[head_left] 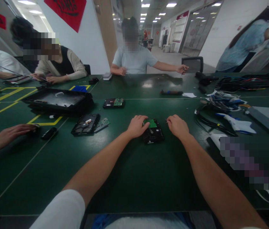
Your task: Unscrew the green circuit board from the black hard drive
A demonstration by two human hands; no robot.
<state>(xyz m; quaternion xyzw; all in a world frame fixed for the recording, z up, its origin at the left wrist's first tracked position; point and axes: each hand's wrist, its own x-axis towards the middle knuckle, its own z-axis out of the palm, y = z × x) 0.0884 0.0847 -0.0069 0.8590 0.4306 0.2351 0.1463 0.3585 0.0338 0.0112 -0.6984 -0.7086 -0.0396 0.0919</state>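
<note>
Hard drive (155,136), one boxy black slab, is lying gripped under the left hand (138,126); the right hand (177,126) is curling nearby, contents unclear. Leftward of both, two other drives (80,128) (108,103) are lying.

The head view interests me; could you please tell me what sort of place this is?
Probably an electronics workroom in an office building: a hard drive, a loose circuit board and tangled cables suggest it.
</note>
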